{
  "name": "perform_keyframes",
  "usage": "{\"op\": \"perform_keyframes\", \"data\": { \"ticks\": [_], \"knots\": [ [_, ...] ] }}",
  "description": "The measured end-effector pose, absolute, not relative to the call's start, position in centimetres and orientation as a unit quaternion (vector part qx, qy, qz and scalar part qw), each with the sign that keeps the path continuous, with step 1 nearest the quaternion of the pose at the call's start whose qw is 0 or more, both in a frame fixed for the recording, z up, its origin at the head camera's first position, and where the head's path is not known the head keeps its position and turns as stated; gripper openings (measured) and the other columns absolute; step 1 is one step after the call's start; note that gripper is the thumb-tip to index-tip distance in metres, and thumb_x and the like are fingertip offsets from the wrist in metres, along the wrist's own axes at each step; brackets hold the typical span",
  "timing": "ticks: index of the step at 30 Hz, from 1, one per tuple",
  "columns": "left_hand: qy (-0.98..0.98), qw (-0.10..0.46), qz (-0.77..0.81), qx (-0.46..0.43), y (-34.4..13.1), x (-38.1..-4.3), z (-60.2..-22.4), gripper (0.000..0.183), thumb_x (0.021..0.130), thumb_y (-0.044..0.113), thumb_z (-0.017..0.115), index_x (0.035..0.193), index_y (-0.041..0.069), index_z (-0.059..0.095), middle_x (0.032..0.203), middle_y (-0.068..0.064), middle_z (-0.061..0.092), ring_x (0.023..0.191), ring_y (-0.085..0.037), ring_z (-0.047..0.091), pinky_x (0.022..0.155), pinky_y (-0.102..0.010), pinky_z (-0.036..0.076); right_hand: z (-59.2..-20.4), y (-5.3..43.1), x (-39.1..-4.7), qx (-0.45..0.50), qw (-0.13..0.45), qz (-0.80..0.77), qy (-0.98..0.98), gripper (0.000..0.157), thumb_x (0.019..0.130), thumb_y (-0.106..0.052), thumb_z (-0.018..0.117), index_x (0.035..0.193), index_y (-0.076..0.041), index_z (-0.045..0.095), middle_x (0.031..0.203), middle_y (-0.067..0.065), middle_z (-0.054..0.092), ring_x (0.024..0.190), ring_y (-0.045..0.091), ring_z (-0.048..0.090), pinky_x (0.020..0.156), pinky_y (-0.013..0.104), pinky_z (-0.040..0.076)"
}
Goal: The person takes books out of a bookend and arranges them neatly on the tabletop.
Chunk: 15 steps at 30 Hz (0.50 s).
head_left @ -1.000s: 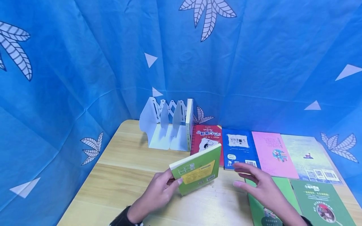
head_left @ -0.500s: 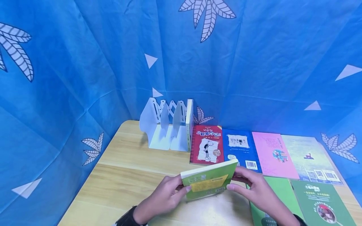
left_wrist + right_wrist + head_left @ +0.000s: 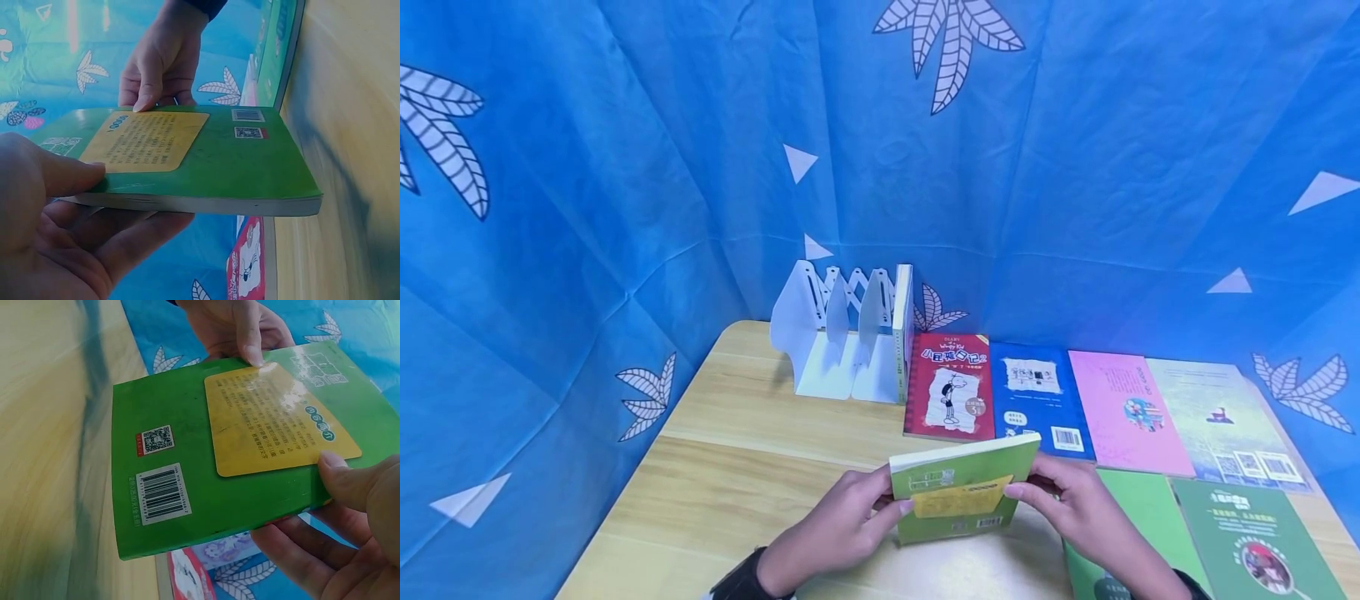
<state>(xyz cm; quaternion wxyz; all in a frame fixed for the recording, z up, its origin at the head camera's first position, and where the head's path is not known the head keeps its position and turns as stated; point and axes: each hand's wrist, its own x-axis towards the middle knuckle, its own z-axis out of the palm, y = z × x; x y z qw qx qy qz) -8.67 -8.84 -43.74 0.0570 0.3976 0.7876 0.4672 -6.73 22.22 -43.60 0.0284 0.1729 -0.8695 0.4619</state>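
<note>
A green book (image 3: 955, 500) with a yellow panel on its back cover is held between both hands, low over the table's front middle. It stands tilted, back cover toward me and white page edges up. My left hand (image 3: 853, 525) pinches its left side, thumb on the cover and fingers behind. On the opposite side, my right hand (image 3: 1075, 508) grips it the same way. The left wrist view shows the left thumb (image 3: 78, 178) near the panel's edge. In the right wrist view a barcode (image 3: 164, 494) and a QR code show at the book's lower end.
A white folding book rack (image 3: 823, 375) stands at the back, with an upright book (image 3: 901, 333) at its right end. Flat on the wooden table (image 3: 730, 450) lie red (image 3: 951, 392), blue (image 3: 1037, 400), pink (image 3: 1127, 417), pale (image 3: 1221, 417) and green books (image 3: 1255, 533). A blue curtain (image 3: 887, 183) hangs behind.
The green book has moved right and toward me in my left hand, uncovering the red book. My right hand, earlier apart from it, has come left and now grips its right side.
</note>
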Motion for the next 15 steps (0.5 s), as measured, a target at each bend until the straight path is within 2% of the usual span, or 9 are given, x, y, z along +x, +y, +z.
{"op": "perform_keyframes", "data": {
  "ticks": [7,15],
  "knots": [
    [0.796,0.095,0.474,0.365,-8.69,-8.58,-43.38,0.035,0.105,0.009,0.057,0.139,0.002,0.055,0.118,-0.015,0.078,0.100,-0.008,0.075,0.083,-0.015,0.063,-43.79,21.96,-6.50,0.190,0.057,0.457,-0.867,0.021,0.096,-0.011,0.072,0.116,-0.012,0.075,0.099,0.000,0.081,0.081,-0.003,0.069,0.064,0.020,0.062],
    [0.792,0.111,0.499,0.332,-8.60,-8.67,-43.10,0.040,0.105,0.016,0.060,0.142,0.004,0.054,0.124,-0.015,0.076,0.106,-0.015,0.076,0.090,-0.018,0.062,-43.72,21.89,-6.27,0.147,-0.017,0.493,-0.857,0.026,0.100,-0.018,0.068,0.122,-0.004,0.071,0.103,0.009,0.078,0.084,0.000,0.072,0.069,0.021,0.066]
  ]
}}
